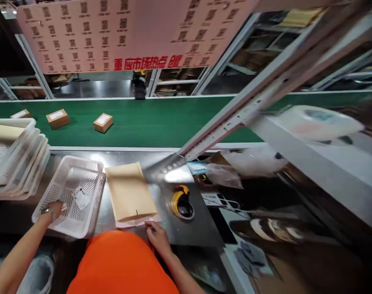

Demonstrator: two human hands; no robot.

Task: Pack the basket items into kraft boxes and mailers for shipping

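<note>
Envelope: tan envelope [127, 188] lying flat on the worktop [169, 232], lower centre of the frame, just right of the basket [95, 196]. Its mouth faces the person, and a pinkish flap [130, 223] sticks out along the near edge.
Right hand: the right hand [159, 239] is at the near right corner of the envelope, fingertips at the flap; whether they pinch it or only rest against it, one cannot tell.
Left hand: the left hand [56, 208] reaches down into the basket, lower left of the frame, fingers beside a small white piece [64, 207]; its grip is too blurred to tell.
Basket: holds a clear packet with a white label [81, 198].
Done: the envelope is laid out, mouth towards the person.
Left: the flap does not look sealed down, and the labelled packet lies in the basket, outside the envelope; what the envelope holds is hidden.
Nearby: tape dispenser [182, 203] right of the envelope; stacked baskets [18, 175] at the left edge.
Beyond: green belt [161, 122] across the upper middle, carrying small boxes [103, 122] at left.
</note>
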